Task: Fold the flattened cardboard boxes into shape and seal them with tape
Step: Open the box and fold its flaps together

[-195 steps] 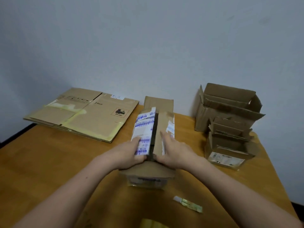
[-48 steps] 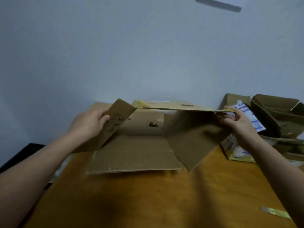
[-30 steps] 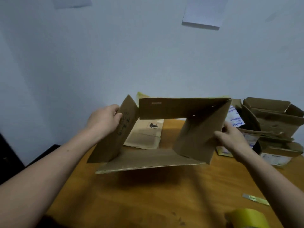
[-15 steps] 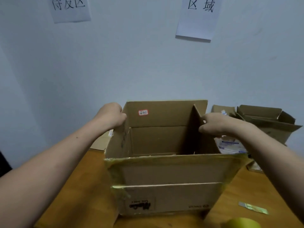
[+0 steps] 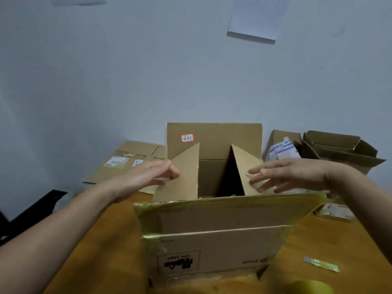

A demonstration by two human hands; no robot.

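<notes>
A large brown cardboard box (image 5: 214, 245) stands upright on the wooden table (image 5: 101, 262), with its top flaps up and yellowish tape along its near edges. My left hand (image 5: 148, 177) presses its straight fingers against the left side flap (image 5: 180, 177), which leans inward. My right hand (image 5: 284, 174) lies with spread fingers on the right side flap (image 5: 244, 168), also tilted inward. The far flap (image 5: 214, 139) stands upright with a small red-edged sticker. A yellow tape roll (image 5: 309, 287) shows at the bottom right edge.
A stack of flattened boxes (image 5: 127, 162) lies at the back left. Folded open boxes (image 5: 339, 147) and a labelled small box (image 5: 282, 149) stand at the back right. A strip of tape (image 5: 321, 264) lies on the table near the right. A dark chair (image 5: 31, 211) is at left.
The flattened box was opened up and set upright. Both hands let go of the box's top edges and now push the two side flaps inward.
</notes>
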